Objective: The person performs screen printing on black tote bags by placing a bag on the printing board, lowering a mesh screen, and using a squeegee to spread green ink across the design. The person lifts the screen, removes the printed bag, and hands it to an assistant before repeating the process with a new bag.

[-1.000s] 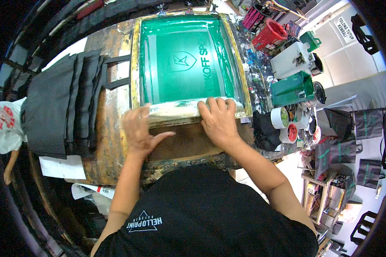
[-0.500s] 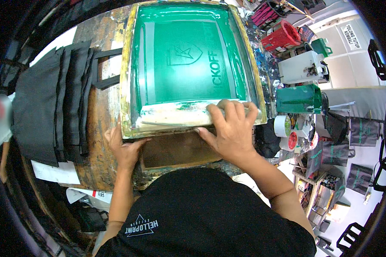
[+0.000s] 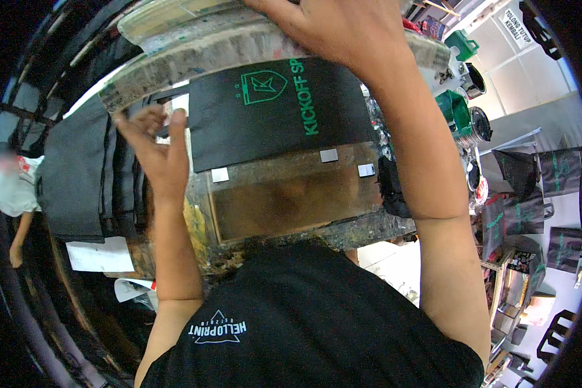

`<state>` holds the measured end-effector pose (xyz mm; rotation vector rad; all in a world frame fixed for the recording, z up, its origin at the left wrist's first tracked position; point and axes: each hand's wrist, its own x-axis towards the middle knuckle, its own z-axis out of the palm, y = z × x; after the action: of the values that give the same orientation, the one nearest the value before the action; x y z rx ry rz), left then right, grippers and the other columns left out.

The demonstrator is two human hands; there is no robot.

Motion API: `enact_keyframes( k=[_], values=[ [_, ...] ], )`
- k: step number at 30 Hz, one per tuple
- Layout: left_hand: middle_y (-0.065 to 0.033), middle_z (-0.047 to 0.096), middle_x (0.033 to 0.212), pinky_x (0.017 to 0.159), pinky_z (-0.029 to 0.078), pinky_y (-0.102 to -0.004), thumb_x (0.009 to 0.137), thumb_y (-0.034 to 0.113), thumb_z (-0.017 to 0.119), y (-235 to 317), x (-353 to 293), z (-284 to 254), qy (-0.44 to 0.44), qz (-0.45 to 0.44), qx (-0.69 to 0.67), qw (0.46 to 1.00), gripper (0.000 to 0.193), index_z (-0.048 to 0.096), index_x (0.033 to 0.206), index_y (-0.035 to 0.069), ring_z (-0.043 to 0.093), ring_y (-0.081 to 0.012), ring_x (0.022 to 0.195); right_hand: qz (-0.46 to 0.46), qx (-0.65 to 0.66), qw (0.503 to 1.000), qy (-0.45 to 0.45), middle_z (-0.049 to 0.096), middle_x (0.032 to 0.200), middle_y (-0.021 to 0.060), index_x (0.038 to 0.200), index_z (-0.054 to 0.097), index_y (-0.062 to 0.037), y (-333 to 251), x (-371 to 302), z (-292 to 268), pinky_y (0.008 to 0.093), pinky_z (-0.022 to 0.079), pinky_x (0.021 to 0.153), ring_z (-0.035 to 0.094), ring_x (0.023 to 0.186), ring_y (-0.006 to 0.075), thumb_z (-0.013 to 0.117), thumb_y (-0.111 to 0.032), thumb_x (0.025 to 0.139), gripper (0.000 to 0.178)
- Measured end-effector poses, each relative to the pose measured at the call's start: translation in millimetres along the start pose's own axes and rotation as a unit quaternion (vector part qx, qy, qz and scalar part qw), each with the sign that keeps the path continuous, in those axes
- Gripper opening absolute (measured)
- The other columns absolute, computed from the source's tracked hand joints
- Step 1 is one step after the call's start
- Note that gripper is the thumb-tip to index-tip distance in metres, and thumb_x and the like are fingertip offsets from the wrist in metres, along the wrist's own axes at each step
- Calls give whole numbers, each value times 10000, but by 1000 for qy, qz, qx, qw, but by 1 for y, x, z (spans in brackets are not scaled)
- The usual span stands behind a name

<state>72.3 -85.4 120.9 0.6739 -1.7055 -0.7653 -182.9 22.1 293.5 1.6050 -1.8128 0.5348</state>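
A screen printing frame [image 3: 207, 63] is tilted up at the top of the view, its near edge raised off the table. My right hand [image 3: 349, 29] grips that edge; the picture's upper rim cuts off its fingers. My left hand [image 3: 158, 152] hovers just below the frame's left corner, fingers spread, holding nothing. Beneath the frame lies a black fabric bag [image 3: 239, 129] bearing a green shield emblem [image 3: 264, 87] and green lettering. It rests flat on a brown board [image 3: 291, 204]. The squeegee cannot be made out.
Black bags [image 3: 74, 178] are stacked to the left, over a white sheet [image 3: 100, 254]. Small white pieces [image 3: 220, 175] sit on the board. A black bundle [image 3: 393, 187] and green container [image 3: 454, 115] are at the right. Another person [image 3: 19, 181] is at far left.
The frame has swung up and away, uncovering the printed black bag. My right hand rose with it. My left hand moved up and left, off the frame's near edge.
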Motion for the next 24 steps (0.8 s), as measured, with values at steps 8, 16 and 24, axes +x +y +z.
enact_keyframes(
  k=[8,16,24],
  values=[
    [-322,541,1229,1037,432,-543,914,447,769,-50,-113,2,-242,-96,466,846,920,337,1646,95,522,-482,1165,19,59,993,-96,609,711,46,885,647,-74,14,37,-25,561,441,1021,555,637,192,309,-736,1058,762],
    [-253,530,1235,1047,447,-493,849,201,797,-65,-88,11,-212,-191,339,896,657,577,1442,22,528,-416,1180,27,67,995,-69,682,759,104,952,698,-27,16,46,-32,547,451,991,667,744,227,371,-690,1054,747],
    [-123,742,1061,876,535,-287,926,-19,687,-79,-25,12,-101,-93,96,986,289,725,1212,-31,691,-172,952,49,36,996,-70,723,804,158,921,716,-22,24,51,-23,509,439,957,698,804,281,427,-651,1037,702]
  ],
)
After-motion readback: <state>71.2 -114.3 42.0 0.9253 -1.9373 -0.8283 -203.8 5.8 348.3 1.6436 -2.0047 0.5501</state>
